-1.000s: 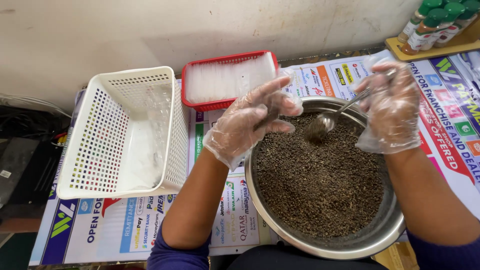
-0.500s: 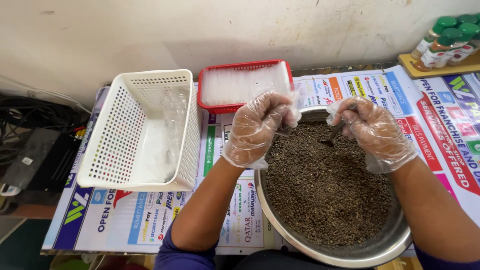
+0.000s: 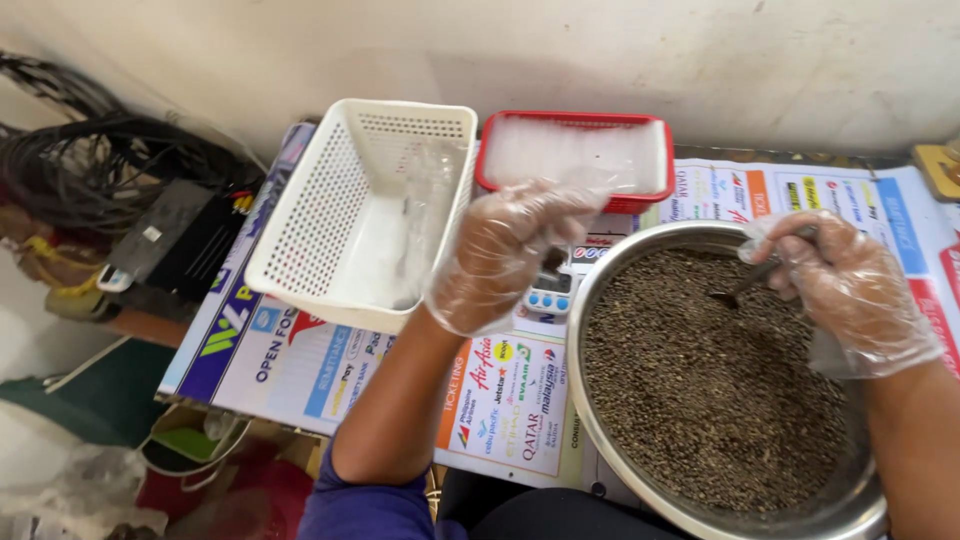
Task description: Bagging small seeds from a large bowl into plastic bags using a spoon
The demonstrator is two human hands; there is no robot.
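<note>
Printed posters [image 3: 400,370] cover my table beneath a stained wall. My left hand [image 3: 510,250] has shifted left off the one steel bowl [image 3: 600,400], fingers curled on a small bag. My right hand [image 3: 850,290] still pinches one spoon [image 3: 745,285] in the seeds. Two baskets: white [image 3: 330,210], red [image 3: 575,150].
</note>
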